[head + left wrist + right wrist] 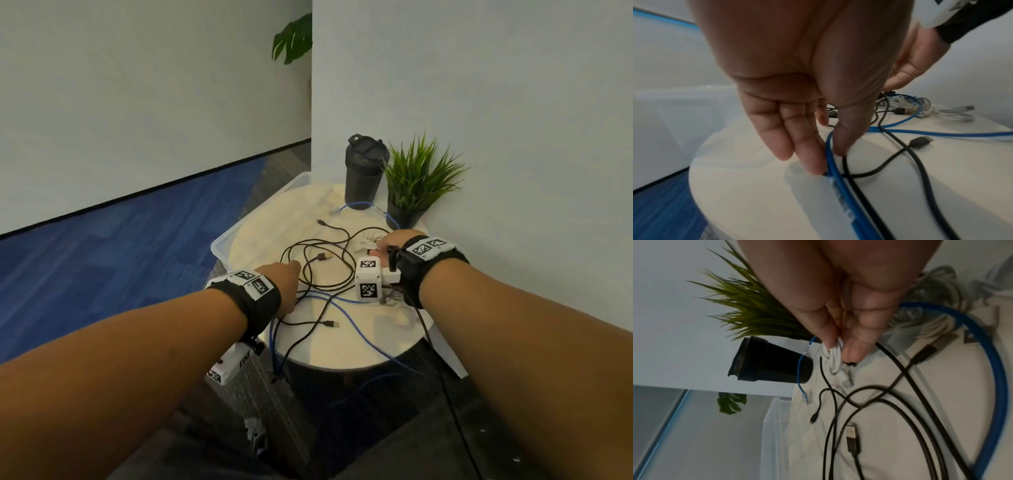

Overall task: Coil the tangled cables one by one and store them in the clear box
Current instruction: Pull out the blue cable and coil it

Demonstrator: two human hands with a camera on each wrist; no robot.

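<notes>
1. Round white surface (342,353) carries a tangle of cables: black cables (318,270), a blue cable (356,329) and a white cable bundle (368,240).
2. Left hand (286,286) at the near-left edge of the surface. In the left wrist view its fingers (807,155) point down, thumb and fingers closed together around the blue cable (838,178) where it drops over the edge; a black cable (920,170) runs just beside.
3. Right hand (394,245) at the far right of the tangle. In the right wrist view its grip is a pinch: thumb and fingers clamped on the white cable bundle (833,360), which touches the surface.
4. Blue cable loops round the far side, its clear plug end (805,396) lying near the box.
5. Clear box (260,212) sits at the left, partly under the surface rim; contents cannot be made out.
6. Dark bottle (364,171) and potted plant (416,181) stand at the far edge, against the wall.
</notes>
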